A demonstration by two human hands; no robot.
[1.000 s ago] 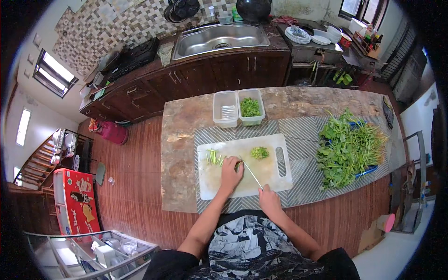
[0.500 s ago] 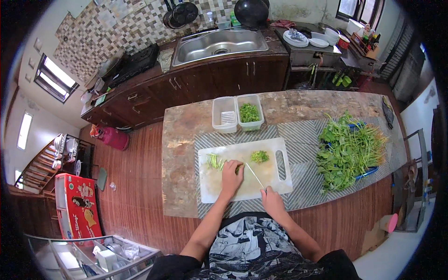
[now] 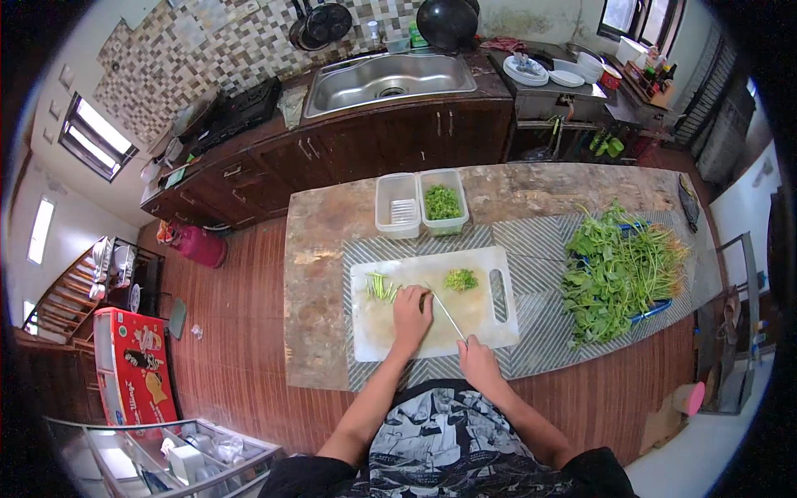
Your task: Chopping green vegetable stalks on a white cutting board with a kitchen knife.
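Note:
A white cutting board [image 3: 490, 319] lies on a striped mat on the stone counter. My left hand [image 3: 410, 311] presses down on a bunch of green stems [image 3: 380, 287] at the board's left side. My right hand [image 3: 476, 358] grips a knife [image 3: 445, 314] by its handle, the blade pointing up toward my left hand's fingers. A small pile of chopped greens [image 3: 461, 279] sits at the board's upper middle.
Two clear plastic tubs stand behind the board: an empty one [image 3: 396, 205] and one with chopped greens [image 3: 442, 202]. A large heap of leafy greens [image 3: 618, 270] lies to the right. Beyond are a steel sink [image 3: 390, 79] and stacked plates [image 3: 526, 70].
My left hand has shifted slightly along the stems and the knife blade has moved with it; the chopped pile stays where it was.

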